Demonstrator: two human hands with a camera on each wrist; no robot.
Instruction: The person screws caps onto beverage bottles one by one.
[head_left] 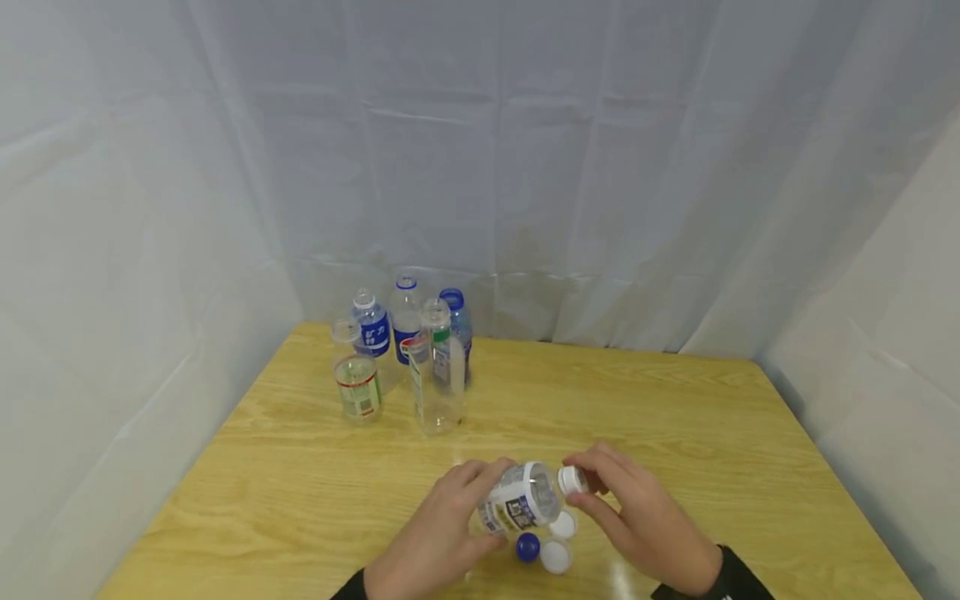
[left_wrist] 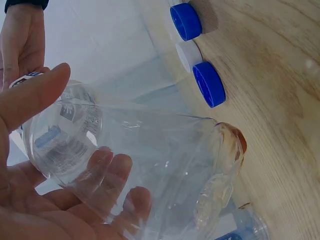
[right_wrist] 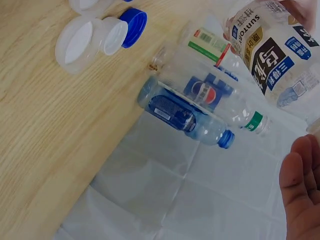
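Observation:
My left hand [head_left: 450, 521] holds a clear plastic bottle [head_left: 517, 502] with a white, dark and yellow label [right_wrist: 272, 55]. The bottle lies tilted above the table, its neck end pointing right. In the left wrist view my thumb is over one side and the fingers curl under the clear wall. My right hand [head_left: 641, 521] pinches a white cap [head_left: 572, 480] at the neck end between thumb and fingers. Whether that cap is still threaded on, I cannot tell. Below the bottle lie loose caps: a blue cap [head_left: 527, 547] and white caps [head_left: 556, 557].
At the back left of the wooden table [head_left: 637, 400] stand several uncapped bottles, among them a blue-tinted bottle [head_left: 461, 329], a blue-labelled bottle [head_left: 375, 333] and a green-labelled bottle [head_left: 360, 392]. White sheeting [head_left: 480, 150] hangs behind and along both sides.

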